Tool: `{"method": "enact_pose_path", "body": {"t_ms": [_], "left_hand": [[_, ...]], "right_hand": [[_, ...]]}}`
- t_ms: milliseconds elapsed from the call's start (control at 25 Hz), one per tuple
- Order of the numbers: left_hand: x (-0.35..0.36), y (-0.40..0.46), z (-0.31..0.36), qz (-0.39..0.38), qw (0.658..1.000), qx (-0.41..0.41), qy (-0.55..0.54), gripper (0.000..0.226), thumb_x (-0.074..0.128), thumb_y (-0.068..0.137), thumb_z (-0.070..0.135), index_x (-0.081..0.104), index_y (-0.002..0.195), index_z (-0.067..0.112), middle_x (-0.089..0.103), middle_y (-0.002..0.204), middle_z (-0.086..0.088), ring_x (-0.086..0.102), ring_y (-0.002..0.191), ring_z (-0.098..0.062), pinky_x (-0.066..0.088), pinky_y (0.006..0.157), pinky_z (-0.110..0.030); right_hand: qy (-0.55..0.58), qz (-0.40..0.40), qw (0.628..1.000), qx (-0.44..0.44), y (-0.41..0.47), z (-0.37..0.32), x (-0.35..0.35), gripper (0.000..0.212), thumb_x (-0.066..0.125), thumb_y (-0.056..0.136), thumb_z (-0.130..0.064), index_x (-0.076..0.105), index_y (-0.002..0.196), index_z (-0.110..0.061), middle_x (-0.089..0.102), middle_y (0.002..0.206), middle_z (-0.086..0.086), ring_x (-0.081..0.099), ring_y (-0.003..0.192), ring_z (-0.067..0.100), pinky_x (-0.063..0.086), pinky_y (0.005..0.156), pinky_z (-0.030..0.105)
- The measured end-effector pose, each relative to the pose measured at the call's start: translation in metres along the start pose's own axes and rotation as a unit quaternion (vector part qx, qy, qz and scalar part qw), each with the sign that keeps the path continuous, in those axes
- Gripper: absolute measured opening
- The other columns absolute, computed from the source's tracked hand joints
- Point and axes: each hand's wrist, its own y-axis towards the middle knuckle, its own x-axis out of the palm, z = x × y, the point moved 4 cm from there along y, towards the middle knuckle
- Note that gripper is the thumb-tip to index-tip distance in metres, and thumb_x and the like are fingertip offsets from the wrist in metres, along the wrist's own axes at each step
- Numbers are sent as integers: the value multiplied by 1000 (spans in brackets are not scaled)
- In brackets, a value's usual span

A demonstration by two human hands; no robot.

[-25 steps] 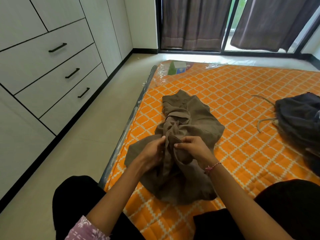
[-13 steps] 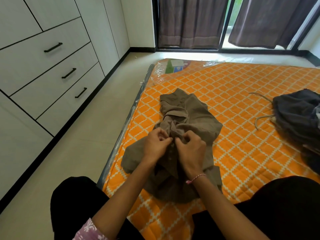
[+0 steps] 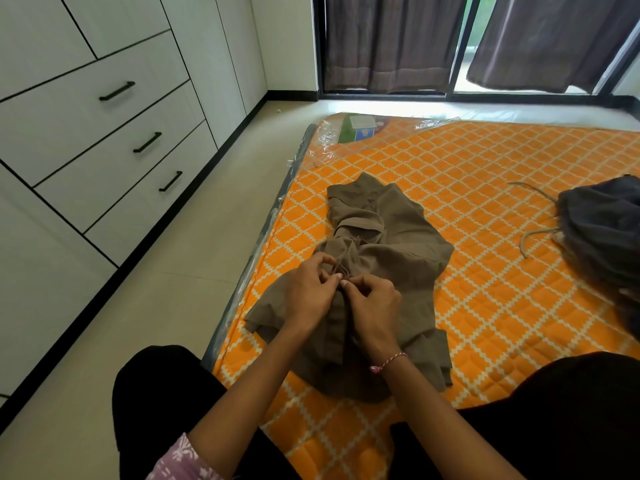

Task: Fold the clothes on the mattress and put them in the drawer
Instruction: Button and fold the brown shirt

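- Lying crumpled on the near left part of the orange quilted mattress (image 3: pixel 485 216), the brown shirt (image 3: pixel 391 237) stretches away from the person, its near end bunched close to the person's lap.
- The left hand (image 3: pixel 310 292) pinches the shirt's front strip with curled fingers, thumb and forefinger closed on the cloth.
- The right hand (image 3: pixel 372 304) pinches the same strip from the other side; the two sets of fingertips touch over the middle of the garment. A pink-and-white thread bracelet (image 3: pixel 388 362) circles the right wrist.
- Whether a button sits between the fingers is too small to tell.
- A dark grey garment (image 3: pixel 602 230) with pale drawstrings lies heaped at the mattress's right edge, well apart from the brown shirt.
- Clear plastic wrap (image 3: pixel 325 140) covers the mattress's far left corner and runs along its left side.
- White drawers (image 3: pixel 104 140) with black bar handles stand closed along the left wall, across a strip of pale floor (image 3: pixel 180 271) from the mattress.
- Dark curtains (image 3: pixel 391 39) hang over the glass door at the far end of the room.
- The person's legs, in black, frame the bottom of the view.
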Motion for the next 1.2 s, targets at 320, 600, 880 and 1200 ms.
{"method": "enact_pose_path", "body": {"t_ms": [320, 600, 880, 1200], "left_hand": [[13, 11, 0, 12, 999, -40, 7, 8, 66, 87, 13, 61, 80, 13, 53, 61, 8, 52, 57, -4, 46, 58, -20], [31, 25, -13, -33, 992, -106, -63, 7, 62, 89, 11, 65, 83, 12, 66, 78, -5, 65, 77, -20, 57, 75, -37], [32, 24, -21, -95, 977, -141, -127, 17, 54, 95, 17, 64, 88, 6, 64, 76, -7, 62, 66, -16, 55, 64, -31], [32, 70, -20, -75, 992, -12, 105, 70, 61, 85, 49, 30, 144, 27, 31, 149, -13, 32, 136, -29, 38, 104, -44]], "right_hand": [[-28, -52, 998, 35, 16, 7, 2, 11, 71, 82, -12, 75, 92, -10, 69, 82, -1, 60, 74, 7, 42, 59, 4], [-141, -73, 987, 33, 33, 10, 9, 12, 70, 84, -18, 72, 91, -9, 70, 86, 5, 60, 75, 11, 39, 54, 11], [-171, -81, 982, -6, 36, 13, 9, 12, 69, 85, -20, 72, 80, -9, 67, 74, 3, 54, 62, 6, 33, 49, 9], [-244, -433, 867, -13, 48, 9, 27, 28, 69, 83, -23, 69, 107, -8, 65, 102, 4, 61, 96, 19, 46, 74, 24]]}}
